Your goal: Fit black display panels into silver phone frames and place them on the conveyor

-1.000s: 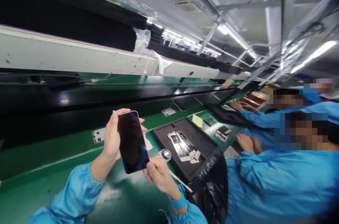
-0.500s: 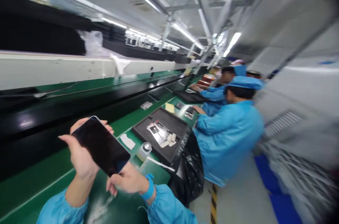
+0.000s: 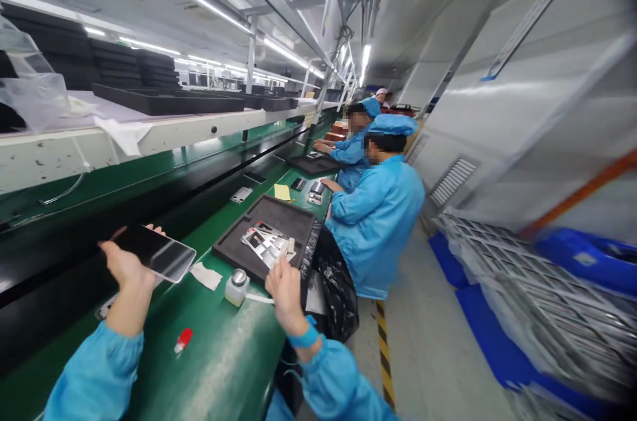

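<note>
The left hand point(image 3: 128, 268) is holding a phone point(image 3: 158, 253) left of the black tray point(image 3: 284, 213); the right hand point(image 3: 286, 291) is sitting at the tray's near edge.
On the tray's near side, the green desk point(image 3: 226, 354) is leaving room between its right edge and a small red-and-white piece point(image 3: 184, 340), with a capped bottle point(image 3: 236, 289) narrowing it toward the tray. The hands are standing well apart: the left is lying palm-up, clasping the phone; the right is curling its fingers in, and I cannot tell whether it is pinching anything. Pale phone parts point(image 3: 261, 245) are lying inside the tray. Beyond it, a yellow paper point(image 3: 282, 192) is resting; far right, a wall label point(image 3: 536, 19) is showing, too blurred to read.
</note>
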`<state>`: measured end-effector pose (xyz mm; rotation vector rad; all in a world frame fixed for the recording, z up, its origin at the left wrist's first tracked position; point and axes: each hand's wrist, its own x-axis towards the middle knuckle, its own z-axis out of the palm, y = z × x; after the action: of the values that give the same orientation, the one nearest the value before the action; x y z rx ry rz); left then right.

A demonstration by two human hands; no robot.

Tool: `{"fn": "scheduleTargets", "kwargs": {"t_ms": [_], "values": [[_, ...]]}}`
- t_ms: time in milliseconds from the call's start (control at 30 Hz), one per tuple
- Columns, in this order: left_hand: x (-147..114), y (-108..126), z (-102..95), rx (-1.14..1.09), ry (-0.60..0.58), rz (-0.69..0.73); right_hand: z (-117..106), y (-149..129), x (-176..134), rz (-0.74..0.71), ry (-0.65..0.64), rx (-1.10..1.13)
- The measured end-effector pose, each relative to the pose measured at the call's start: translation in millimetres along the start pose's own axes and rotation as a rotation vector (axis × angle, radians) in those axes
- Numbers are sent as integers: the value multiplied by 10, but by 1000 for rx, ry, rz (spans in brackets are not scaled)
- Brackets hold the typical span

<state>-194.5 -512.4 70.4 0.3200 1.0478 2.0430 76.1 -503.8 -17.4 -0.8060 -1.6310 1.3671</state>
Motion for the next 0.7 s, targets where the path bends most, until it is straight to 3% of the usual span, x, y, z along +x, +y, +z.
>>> {"fn": "scheduleTargets", "kwargs": {"t_ms": [100,200,267,367,533,700], "values": [[472,-163,231,112,-62,-155,-725,130,-63,94,-171,80],[821,-308,467,229,-113,-331,-1123,306,-212,112,-233,175],[985,-397,589,279,-137,-398,-1239,437,-286,77,-168,240],[1170,-583,730,304,-130,-379,-1341,626,-278,15,19,276],[1493,-1072,975,372,63,-167,-1537,856,60,-27,307,94],[1765,-1443,1203,585,233,19,-1602,909,523,-73,400,-182]]}}
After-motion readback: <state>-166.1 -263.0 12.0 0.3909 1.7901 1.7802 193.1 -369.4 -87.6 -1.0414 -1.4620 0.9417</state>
